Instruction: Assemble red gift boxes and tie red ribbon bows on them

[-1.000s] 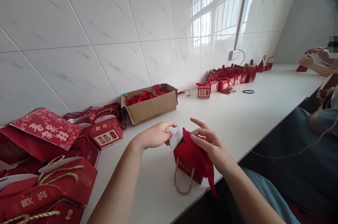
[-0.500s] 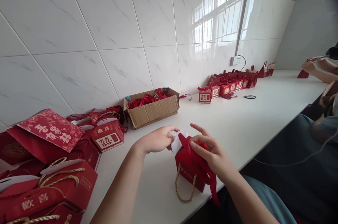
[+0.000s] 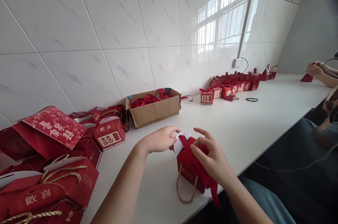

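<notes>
A small red gift box (image 3: pixel 186 170) stands near the front edge of the white table, its gold rope handle (image 3: pixel 186 201) hanging down on the near side. My left hand (image 3: pixel 158 140) grips the white flap (image 3: pixel 179 145) at the top of the box between thumb and fingers. Across the top runs a red ribbon (image 3: pixel 215 197), its tail drooping past the box's right side. My right hand (image 3: pixel 212 153) pinches this ribbon over the box with thumb and index finger, another finger raised.
Red gift boxes (image 3: pixel 109 134) with rope handles are piled at the left. A cardboard box (image 3: pixel 155 113) full of red ribbons stands by the tiled wall. Several small red boxes (image 3: pixel 206 97) line the wall, near a black loop (image 3: pixel 251 99). Another person's hands (image 3: pixel 315 70) hold something red at far right.
My right hand has shifted slightly, and the ribbon under it lies flatter across the box. My left hand keeps its hold on the flap. The view has turned a little.
</notes>
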Available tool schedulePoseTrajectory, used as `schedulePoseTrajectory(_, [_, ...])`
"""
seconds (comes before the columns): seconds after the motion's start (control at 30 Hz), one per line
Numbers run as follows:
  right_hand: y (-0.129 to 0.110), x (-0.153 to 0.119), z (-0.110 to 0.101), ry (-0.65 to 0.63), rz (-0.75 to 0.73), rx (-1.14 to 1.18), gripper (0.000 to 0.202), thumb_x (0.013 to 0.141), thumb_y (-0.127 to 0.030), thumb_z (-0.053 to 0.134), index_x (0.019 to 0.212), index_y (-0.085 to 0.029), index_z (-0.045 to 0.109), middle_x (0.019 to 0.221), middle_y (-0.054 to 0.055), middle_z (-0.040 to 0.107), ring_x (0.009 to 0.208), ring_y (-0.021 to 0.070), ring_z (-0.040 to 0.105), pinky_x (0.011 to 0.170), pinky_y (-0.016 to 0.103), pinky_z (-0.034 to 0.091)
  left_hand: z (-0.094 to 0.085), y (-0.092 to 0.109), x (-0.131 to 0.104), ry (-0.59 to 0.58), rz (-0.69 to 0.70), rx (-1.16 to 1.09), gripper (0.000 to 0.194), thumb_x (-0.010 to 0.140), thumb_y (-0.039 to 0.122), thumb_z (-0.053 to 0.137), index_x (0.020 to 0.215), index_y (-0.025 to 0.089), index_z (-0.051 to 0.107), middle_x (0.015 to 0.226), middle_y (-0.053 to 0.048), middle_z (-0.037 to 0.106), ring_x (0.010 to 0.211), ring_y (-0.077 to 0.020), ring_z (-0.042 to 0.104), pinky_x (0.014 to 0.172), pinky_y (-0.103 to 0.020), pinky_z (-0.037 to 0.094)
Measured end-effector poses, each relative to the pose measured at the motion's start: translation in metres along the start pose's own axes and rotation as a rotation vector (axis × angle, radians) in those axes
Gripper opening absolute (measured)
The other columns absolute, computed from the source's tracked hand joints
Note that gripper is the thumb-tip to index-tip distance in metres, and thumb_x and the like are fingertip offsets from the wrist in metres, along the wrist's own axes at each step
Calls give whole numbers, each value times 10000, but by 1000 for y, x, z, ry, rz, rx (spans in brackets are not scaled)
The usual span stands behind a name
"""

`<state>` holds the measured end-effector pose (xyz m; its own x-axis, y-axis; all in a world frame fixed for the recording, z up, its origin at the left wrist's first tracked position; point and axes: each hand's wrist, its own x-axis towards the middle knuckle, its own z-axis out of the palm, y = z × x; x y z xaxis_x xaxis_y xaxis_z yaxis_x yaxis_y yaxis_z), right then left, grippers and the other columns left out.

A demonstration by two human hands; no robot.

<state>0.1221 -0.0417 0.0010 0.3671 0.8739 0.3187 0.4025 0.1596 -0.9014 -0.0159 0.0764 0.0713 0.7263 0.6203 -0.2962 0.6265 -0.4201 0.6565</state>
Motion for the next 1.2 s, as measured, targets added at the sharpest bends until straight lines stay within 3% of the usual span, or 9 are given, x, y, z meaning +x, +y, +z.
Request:
schedulePoseTrajectory(0.23, [5,1,4,6,-47,-77,167,797,-273,543,665,-218,629,1262,108,502,1284,318,376,925,456,397,0,-2,3,-15,42,-59,350,805,455,504,953,155,604,855,-57,673,829,-197,606,754,-318,438])
schedulePoseTrajectory(0.5, [6,2,-5,16,-60,-209,239,850,-346,498,771,-214,681,1304,105,476,1255,310,421,951,460,398,-14,-4,-7,194,62,-135,332,751,488,609,856,173,616,872,-61,719,894,-232,641,816,-353,447])
schedulePoseTrajectory(0.63, [8,2,-35,23,-51,-311,245,881,-381,449,916,-246,650,1263,73,519,1125,257,529,869,398,451,-33,-4,-25,563,241,-390,311,742,407,657,936,168,612,963,-80,709,969,-242,642,914,-401,450])
schedulePoseTrajectory(0.73, [10,-1,-61,-113,43,-398,280,884,-446,437,991,-263,619,1118,53,606,927,227,598,689,344,477,-42,-3,-40,940,438,-573,346,758,338,650,1057,181,573,1153,-101,649,1124,-254,582,1010,-412,418])
schedulePoseTrajectory(0.8, [11,-4,-73,-251,108,-435,331,866,-519,450,958,-260,634,1029,46,639,900,227,596,675,330,467,-44,-2,-45,1135,436,-511,528,764,331,658,1248,236,469,1371,-95,498,1290,-256,437,1090,-412,340])
schedulePoseTrajectory(0.87, [11,-6,-79,-344,155,-456,388,827,-586,483,929,-254,654,1019,50,645,937,239,582,716,329,460,-42,-3,-45,1229,294,-294,827,738,363,690,1426,298,236,1532,-66,247,1407,-273,219,1146,-467,218])
schedulePoseTrajectory(0.97, [11,-8,-77,-387,222,-493,446,737,-642,571,895,-237,670,1028,62,646,937,256,579,728,327,450,-36,-8,-35,1038,105,50,877,740,420,655,1462,278,180,1562,-62,137,1427,-313,105,1146,-526,139])
schedulePoseTrajectory(1.1, [10,-9,-66,-472,224,-479,380,709,-580,637,851,-231,680,974,56,673,906,266,593,684,314,438,-19,-12,-10,357,38,168,528,797,455,545,1283,255,498,1426,-65,442,1327,-279,377,1096,-431,297])
schedulePoseTrajectory(1.2, [11,-7,-58,-468,139,-409,223,784,-441,599,848,-244,682,958,28,687,874,232,602,687,302,431,-7,-11,4,37,99,111,429,794,426,550,1178,237,562,1294,-60,569,1201,-239,510,997,-349,405])
